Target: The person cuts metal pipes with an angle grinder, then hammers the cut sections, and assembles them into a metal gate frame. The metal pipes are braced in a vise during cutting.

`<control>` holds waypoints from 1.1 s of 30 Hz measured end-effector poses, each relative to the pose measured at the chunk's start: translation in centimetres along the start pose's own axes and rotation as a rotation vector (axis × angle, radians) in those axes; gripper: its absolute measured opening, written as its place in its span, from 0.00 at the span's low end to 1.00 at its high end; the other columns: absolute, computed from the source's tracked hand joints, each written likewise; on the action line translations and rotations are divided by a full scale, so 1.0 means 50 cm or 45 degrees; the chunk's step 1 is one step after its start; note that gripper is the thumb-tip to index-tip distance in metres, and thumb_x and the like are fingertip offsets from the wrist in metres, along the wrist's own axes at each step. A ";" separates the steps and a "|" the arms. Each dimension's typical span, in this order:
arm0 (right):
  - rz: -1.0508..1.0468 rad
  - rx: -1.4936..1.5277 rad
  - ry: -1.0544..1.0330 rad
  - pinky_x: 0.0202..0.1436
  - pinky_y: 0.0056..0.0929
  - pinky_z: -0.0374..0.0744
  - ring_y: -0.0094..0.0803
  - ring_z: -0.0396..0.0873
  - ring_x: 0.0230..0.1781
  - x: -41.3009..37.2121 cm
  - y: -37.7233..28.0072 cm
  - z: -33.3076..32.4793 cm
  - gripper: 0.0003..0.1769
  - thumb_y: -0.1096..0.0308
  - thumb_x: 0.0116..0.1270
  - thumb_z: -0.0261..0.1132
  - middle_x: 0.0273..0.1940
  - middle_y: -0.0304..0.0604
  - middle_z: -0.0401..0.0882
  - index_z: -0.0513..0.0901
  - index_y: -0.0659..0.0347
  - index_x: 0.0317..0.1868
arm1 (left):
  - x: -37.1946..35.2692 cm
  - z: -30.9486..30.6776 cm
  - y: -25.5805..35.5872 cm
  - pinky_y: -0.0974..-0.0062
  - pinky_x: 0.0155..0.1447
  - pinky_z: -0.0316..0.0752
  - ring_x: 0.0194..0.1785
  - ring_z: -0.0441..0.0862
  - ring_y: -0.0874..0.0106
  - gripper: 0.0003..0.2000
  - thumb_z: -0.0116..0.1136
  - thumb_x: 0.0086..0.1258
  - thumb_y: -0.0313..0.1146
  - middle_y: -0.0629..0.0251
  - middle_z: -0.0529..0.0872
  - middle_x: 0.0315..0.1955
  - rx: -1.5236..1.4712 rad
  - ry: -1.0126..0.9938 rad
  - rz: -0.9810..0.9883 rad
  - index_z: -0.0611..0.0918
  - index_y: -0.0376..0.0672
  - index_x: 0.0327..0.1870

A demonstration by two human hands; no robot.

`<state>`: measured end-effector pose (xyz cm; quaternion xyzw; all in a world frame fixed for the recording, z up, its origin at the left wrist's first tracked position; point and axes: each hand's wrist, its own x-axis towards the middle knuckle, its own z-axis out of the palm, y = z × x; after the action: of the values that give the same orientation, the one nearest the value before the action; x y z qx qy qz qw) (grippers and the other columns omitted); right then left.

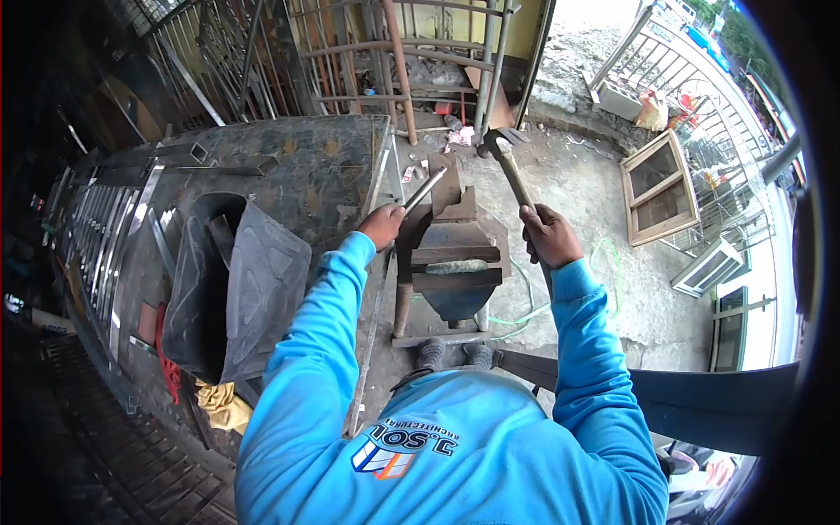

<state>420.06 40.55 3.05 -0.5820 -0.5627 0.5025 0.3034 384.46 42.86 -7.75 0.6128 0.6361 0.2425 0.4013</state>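
My left hand [382, 227] is closed around a slim metal rod with a pointed tip [426, 189], which slants up and to the right. In my right hand [551, 236] is a hammer [514, 171], gripped by its handle, head raised and pointing away from me. Between and below both hands stands a bench vise [457, 234] on a metal stand, directly in front of my body. A pale, rounded piece [457, 267] lies along its jaws. The hammer head and the rod are apart from each other.
To the left is a worn workbench [332, 157] with a dark grey bag-like container [267, 280] and metal bars [105, 254]. Steel frames [402, 61] lean at the back. A green hose [525, 317] runs over the floor. Wooden-framed panel [661, 192] stands at right.
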 end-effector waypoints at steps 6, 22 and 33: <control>-0.131 0.021 -0.014 0.20 0.26 0.71 0.21 0.71 0.18 -0.026 -0.058 0.014 0.23 0.48 0.78 0.58 0.23 0.34 0.73 0.77 0.62 0.35 | -0.020 -0.029 0.053 0.79 0.18 0.55 0.15 0.58 0.83 0.18 0.40 0.83 0.50 0.76 0.66 0.18 -0.858 -0.423 -0.540 0.75 0.44 0.51; -0.313 -0.585 0.067 0.27 0.43 0.77 0.42 0.78 0.20 0.135 -0.036 0.091 0.31 0.42 0.77 0.55 0.21 0.51 0.75 0.79 0.67 0.36 | -0.015 -0.020 0.031 0.77 0.22 0.59 0.16 0.62 0.82 0.20 0.41 0.82 0.54 0.75 0.69 0.19 -0.923 -0.492 -0.545 0.76 0.45 0.49; -0.318 -0.699 0.080 0.37 0.47 0.78 0.58 0.77 0.28 0.090 -0.114 0.073 0.30 0.43 0.77 0.54 0.27 0.60 0.79 0.79 0.67 0.35 | 0.005 0.036 0.020 0.47 0.56 0.75 0.50 0.82 0.39 0.21 0.42 0.80 0.48 0.39 0.85 0.45 0.279 0.149 0.030 0.78 0.36 0.50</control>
<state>414.04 45.15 6.05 -0.5837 -0.7352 0.2721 0.2113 386.50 42.92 -8.00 0.6452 0.6739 0.2117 0.2913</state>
